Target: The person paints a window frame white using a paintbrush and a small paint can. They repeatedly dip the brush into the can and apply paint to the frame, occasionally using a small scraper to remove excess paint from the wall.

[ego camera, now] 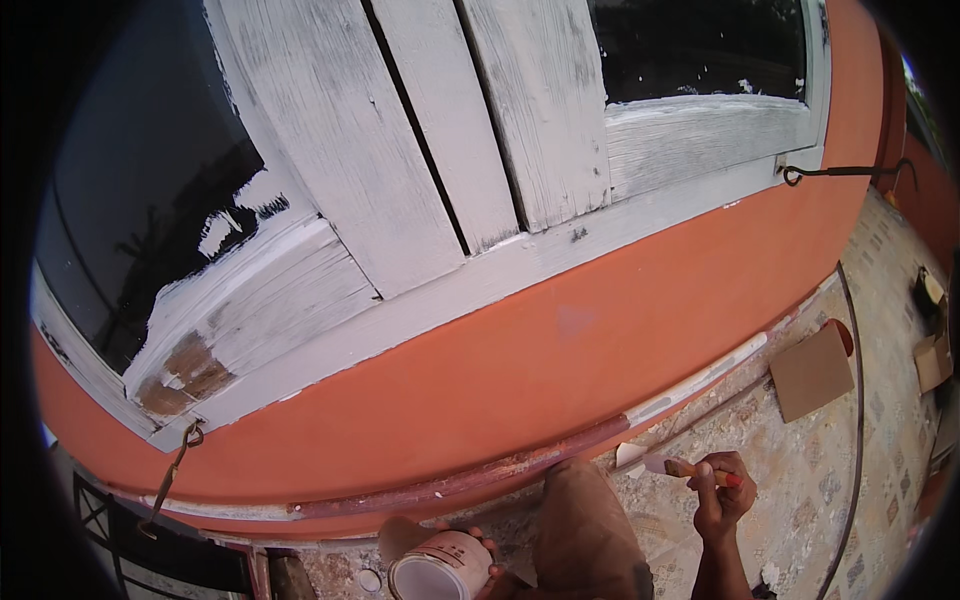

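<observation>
My right hand (721, 499) grips a paintbrush (681, 469) with a red-tipped handle, held out over the tiled floor. White paint coats its bristles, which point left. Low in the picture, my left hand (493, 571) is wrapped around the side of a paint can (459, 553) whose inside looks white. The can bears writing. Ahead of me a wooden window frame (322, 127) is covered in white paint, with grain showing through in places. Bare brown wood (196, 367) shows at its lower left corner. White smears lie on the left dark glass pane (161, 142).
An orange wall (525, 337) runs below the window. Metal hooks (171, 472) hang at both lower corners of the frame. A cardboard sheet (812, 373) and a dark hose (857, 427) lie on the patterned tile floor (810, 480). Dark metal railing (142, 544) stands lower left.
</observation>
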`<act>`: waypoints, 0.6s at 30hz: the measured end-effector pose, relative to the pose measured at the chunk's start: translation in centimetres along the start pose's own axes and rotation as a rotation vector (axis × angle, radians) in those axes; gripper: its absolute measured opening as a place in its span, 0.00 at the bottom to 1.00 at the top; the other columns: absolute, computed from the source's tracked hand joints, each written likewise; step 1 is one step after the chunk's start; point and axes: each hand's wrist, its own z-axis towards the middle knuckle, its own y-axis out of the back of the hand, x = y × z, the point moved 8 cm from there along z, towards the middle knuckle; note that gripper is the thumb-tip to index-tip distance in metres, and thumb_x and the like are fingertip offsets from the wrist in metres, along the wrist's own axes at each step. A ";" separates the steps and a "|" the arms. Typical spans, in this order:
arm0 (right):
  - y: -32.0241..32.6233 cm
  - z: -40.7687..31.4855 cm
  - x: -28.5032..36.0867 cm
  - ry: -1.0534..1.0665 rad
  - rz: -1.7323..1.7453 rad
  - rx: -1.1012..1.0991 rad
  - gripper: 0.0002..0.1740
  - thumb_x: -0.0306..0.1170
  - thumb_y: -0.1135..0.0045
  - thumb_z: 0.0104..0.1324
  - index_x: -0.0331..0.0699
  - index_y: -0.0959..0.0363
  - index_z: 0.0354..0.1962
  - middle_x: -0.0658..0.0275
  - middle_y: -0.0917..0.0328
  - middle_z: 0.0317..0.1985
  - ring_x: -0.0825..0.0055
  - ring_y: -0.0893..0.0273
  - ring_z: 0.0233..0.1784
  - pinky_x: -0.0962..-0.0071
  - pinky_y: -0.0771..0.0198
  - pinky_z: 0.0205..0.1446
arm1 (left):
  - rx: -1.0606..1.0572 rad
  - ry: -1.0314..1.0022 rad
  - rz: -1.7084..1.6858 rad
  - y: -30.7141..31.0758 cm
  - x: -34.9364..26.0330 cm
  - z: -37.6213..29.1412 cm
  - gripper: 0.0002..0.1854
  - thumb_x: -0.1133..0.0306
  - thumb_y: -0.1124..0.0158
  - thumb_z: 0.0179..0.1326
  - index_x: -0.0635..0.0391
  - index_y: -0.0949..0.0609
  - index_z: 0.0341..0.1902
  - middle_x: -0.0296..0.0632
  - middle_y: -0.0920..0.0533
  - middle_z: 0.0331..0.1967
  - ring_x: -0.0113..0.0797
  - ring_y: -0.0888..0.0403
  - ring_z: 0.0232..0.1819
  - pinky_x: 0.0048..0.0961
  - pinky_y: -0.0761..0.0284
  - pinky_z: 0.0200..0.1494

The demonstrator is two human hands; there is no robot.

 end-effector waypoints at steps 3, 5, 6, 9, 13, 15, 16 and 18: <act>-0.1 -0.1 -0.4 -0.146 0.156 -0.020 0.07 0.26 0.42 0.78 0.31 0.24 0.38 0.58 0.16 0.30 0.73 0.18 0.26 0.71 0.24 0.33 | 0.009 0.001 -0.008 0.0 0.3 -0.6 0.33 0.40 0.42 0.76 0.33 0.29 0.81 0.54 0.30 0.77 0.62 0.34 0.79 0.67 0.28 0.70; -0.2 -0.2 -1.0 -0.273 0.323 -0.103 0.09 0.29 0.43 0.80 0.31 0.24 0.40 0.56 0.15 0.33 0.72 0.17 0.27 0.71 0.23 0.34 | 0.010 -0.003 -0.011 0.0 0.4 -1.0 0.33 0.40 0.42 0.76 0.33 0.29 0.81 0.54 0.30 0.76 0.62 0.34 0.78 0.67 0.28 0.70; -0.4 -0.2 -1.2 -0.334 0.438 -0.146 0.09 0.30 0.43 0.80 0.31 0.24 0.41 0.55 0.15 0.34 0.72 0.16 0.28 0.72 0.22 0.35 | 0.008 -0.003 -0.016 0.0 0.4 -1.2 0.33 0.40 0.41 0.75 0.32 0.29 0.81 0.53 0.30 0.76 0.62 0.34 0.78 0.67 0.28 0.70; -0.7 0.7 -0.8 -0.372 0.712 -0.238 0.10 0.33 0.42 0.81 0.32 0.25 0.45 0.52 0.15 0.37 0.69 0.15 0.29 0.71 0.21 0.37 | 0.011 -0.006 -0.032 -0.1 0.5 -1.7 0.33 0.40 0.41 0.75 0.32 0.29 0.81 0.53 0.29 0.76 0.62 0.33 0.78 0.66 0.27 0.70; -0.1 4.8 2.8 -0.046 0.812 -0.222 0.09 0.30 0.38 0.78 0.34 0.26 0.48 0.51 0.16 0.44 0.69 0.16 0.36 0.68 0.20 0.40 | -0.029 -0.011 -0.011 -0.4 0.4 -2.1 0.33 0.40 0.40 0.75 0.32 0.28 0.80 0.54 0.29 0.75 0.62 0.32 0.77 0.67 0.26 0.68; 0.6 6.7 4.4 0.047 0.887 -0.241 0.09 0.27 0.38 0.77 0.33 0.27 0.50 0.51 0.17 0.47 0.70 0.17 0.37 0.72 0.20 0.39 | -0.057 -0.015 -0.025 -0.5 0.5 -2.3 0.34 0.40 0.40 0.74 0.33 0.29 0.80 0.55 0.29 0.75 0.62 0.32 0.76 0.67 0.26 0.68; 0.9 7.6 5.3 0.110 0.930 -0.255 0.09 0.26 0.38 0.77 0.33 0.27 0.51 0.50 0.17 0.47 0.70 0.17 0.37 0.73 0.20 0.39 | -0.042 -0.015 -0.034 -0.7 0.7 -2.3 0.34 0.40 0.39 0.74 0.33 0.29 0.80 0.56 0.29 0.75 0.62 0.32 0.76 0.67 0.26 0.67; 1.6 9.1 6.9 0.201 1.007 -0.310 0.09 0.25 0.40 0.78 0.32 0.26 0.52 0.50 0.18 0.48 0.70 0.18 0.38 0.77 0.21 0.38 | -0.005 -0.028 -0.039 -1.2 1.0 -2.3 0.34 0.41 0.40 0.75 0.34 0.29 0.81 0.57 0.29 0.74 0.63 0.32 0.76 0.67 0.26 0.67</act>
